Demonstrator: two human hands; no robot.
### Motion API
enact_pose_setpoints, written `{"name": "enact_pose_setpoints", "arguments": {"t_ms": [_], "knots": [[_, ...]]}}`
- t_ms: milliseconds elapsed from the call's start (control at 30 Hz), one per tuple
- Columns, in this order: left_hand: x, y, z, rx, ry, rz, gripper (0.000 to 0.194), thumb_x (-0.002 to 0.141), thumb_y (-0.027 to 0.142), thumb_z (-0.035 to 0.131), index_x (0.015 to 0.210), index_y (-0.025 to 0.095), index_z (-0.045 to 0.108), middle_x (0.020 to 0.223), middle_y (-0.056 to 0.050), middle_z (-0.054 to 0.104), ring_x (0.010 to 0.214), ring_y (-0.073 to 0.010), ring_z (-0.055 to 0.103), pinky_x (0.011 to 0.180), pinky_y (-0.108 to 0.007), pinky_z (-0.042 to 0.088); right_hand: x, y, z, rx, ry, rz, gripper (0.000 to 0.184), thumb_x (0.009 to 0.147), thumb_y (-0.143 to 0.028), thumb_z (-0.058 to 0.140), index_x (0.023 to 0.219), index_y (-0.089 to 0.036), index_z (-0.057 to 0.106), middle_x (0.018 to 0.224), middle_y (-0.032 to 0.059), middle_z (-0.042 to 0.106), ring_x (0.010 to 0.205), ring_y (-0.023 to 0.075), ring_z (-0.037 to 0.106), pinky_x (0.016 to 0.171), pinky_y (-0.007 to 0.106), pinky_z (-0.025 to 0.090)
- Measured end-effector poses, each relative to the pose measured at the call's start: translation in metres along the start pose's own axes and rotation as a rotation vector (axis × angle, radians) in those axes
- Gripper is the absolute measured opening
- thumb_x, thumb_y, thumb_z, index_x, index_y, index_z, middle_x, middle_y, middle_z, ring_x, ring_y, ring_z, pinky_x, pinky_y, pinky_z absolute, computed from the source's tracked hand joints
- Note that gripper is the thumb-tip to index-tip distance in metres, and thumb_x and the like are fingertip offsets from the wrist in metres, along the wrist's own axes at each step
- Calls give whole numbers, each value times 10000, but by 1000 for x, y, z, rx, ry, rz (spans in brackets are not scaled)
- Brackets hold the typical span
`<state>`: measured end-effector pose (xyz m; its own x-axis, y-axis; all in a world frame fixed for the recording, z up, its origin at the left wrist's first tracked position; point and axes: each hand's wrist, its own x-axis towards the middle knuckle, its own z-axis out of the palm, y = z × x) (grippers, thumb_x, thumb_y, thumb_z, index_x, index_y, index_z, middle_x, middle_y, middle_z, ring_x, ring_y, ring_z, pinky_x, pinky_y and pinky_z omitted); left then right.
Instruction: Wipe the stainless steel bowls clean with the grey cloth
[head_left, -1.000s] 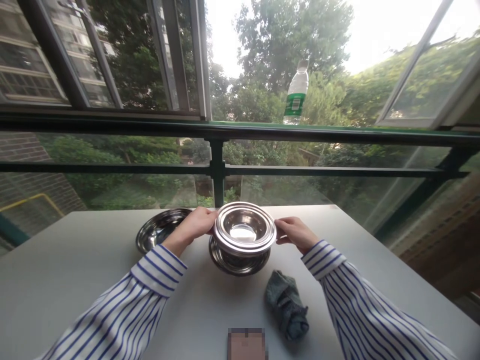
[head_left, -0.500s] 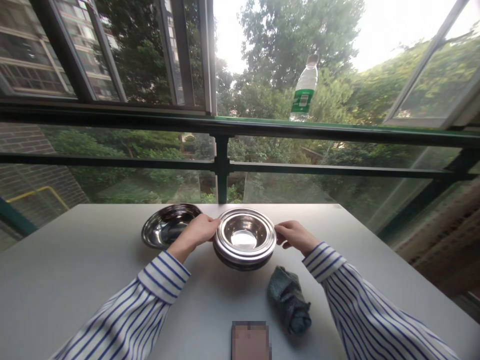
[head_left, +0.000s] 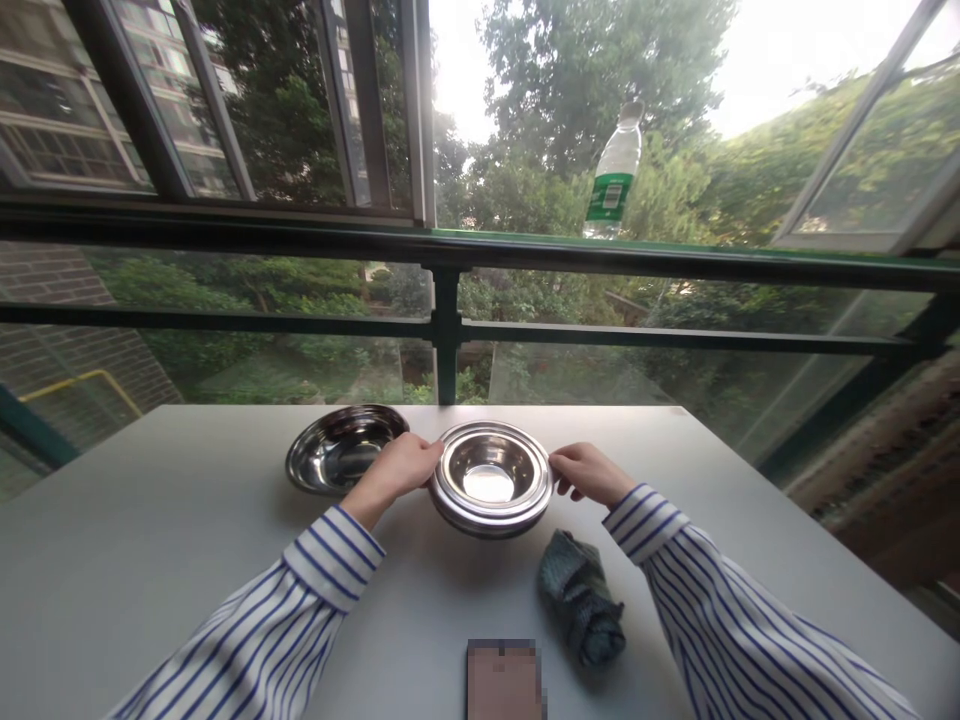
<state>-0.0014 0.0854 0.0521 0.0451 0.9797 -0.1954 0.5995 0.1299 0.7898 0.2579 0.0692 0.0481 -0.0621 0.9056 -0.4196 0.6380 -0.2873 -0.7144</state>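
A stack of shiny stainless steel bowls (head_left: 491, 516), nested one in another, is near the far edge of the white table, between my hands. My left hand (head_left: 405, 466) is closed on the left side of the stack's rim, thumb on top. On the right side, my right hand (head_left: 591, 472) pinches the rim between thumb and fingers. Whether the stack touches the table is hard to tell. Behind my left wrist lies a wider steel basin (head_left: 326, 455), partly covered by that hand. A crumpled dark grey-green cloth (head_left: 581, 600) lies in front of my right hand.
A pixelated phone-like rectangle (head_left: 504, 682) lies at the table's near side. The white tabletop (head_left: 225, 560) ends at a dark green railing (head_left: 675, 262). On the railing stands a plastic bottle (head_left: 611, 195) with a green label, by the open window.
Both hands keep their hold on the rim of the bowl stack. Everything in view has shifted only a few pixels, and less of the stack's dark underside shows at the front.
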Motion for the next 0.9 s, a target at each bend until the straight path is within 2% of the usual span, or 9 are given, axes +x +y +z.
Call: {"name": "enact_pose_setpoints", "arguments": {"t_ms": [267,333,400,467,533,600,667,800,900], "knots": [[-4,2,1,46,46,58,399,689,488,524,477,154,582,516,-95,627,634,-255,631,585,-282,424,6,-1,-7,-108,41,-51,287,891,-319,515,1130,-161,529,1122,72,558,930,181,580,782,379,502],[-9,1,1,32,69,79,400,691,503,534,645,124,655,694,-139,694,797,-296,646,673,-301,441,5,0,-7,-126,89,-107,268,896,-333,494,1054,-133,577,1034,82,598,871,184,598,747,364,509],[-18,-2,3,4,90,106,521,700,527,536,953,88,653,1039,-199,668,1017,-313,592,806,-317,428,1,3,-5,-138,152,-193,296,888,-348,480,999,-110,618,950,104,631,840,206,611,747,360,504],[-27,-10,8,-36,78,133,742,702,561,543,1252,67,480,1311,-226,493,1163,-289,508,904,-309,396,-7,8,0,-139,209,-302,350,860,-354,499,1091,-113,600,1015,128,630,907,233,604,811,366,482],[-35,-20,14,-120,51,193,927,662,557,610,1377,57,299,1450,-224,288,1294,-294,353,973,-324,360,-15,14,6,-133,235,-405,487,821,-370,543,1253,-153,492,1204,125,556,1047,240,552,883,367,452],[-40,-28,21,-174,25,233,1021,601,524,690,1400,68,248,1483,-216,208,1339,-319,254,1039,-370,292,-23,20,11,-133,232,-486,603,794,-409,561,1326,-172,408,1330,120,459,1155,251,481,919,385,437],[-42,-32,26,-234,-1,254,1019,590,479,723,1405,109,238,1489,-203,200,1326,-335,278,1053,-402,278,-26,24,15,-160,225,-536,650,781,-438,562,1342,-161,384,1371,136,409,1211,272,429,951,428,413],[-44,-24,29,-304,-41,358,856,601,396,744,1336,194,356,1395,-151,409,1234,-326,428,1035,-422,321,-27,21,16,-231,210,-603,656,764,-389,592,1340,-151,387,1361,149,417,1250,282,388,1045,461,305],[-45,-18,29,-293,-21,380,786,604,377,742,1289,199,400,1332,-131,479,1225,-326,434,1043,-437,310,-26,17,16,-233,209,-622,648,750,-362,613,1333,-170,403,1344,138,438,1246,283,395,1061,454,285]]}}
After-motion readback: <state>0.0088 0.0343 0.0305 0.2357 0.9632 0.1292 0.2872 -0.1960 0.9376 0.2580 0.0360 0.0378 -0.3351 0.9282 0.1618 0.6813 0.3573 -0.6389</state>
